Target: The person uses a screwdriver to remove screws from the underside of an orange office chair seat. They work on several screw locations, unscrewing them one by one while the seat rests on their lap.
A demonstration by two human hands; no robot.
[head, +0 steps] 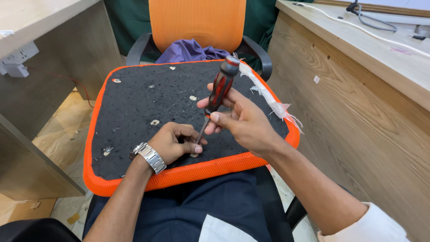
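Dark blue trousers [197, 210] carry an upturned orange mesh seat cushion with a black fabric underside [148, 112] across the lap. Right hand [244, 123] has its fingers wrapped round a red-and-black-handled screwdriver [220, 89], tip down near the front edge (shaft tilted). Left hand [172, 142], wearing a steel wristwatch [149, 156], pinches at the tip.

bright, even daylight | soft shadows | sharp focus | slight edge distortion
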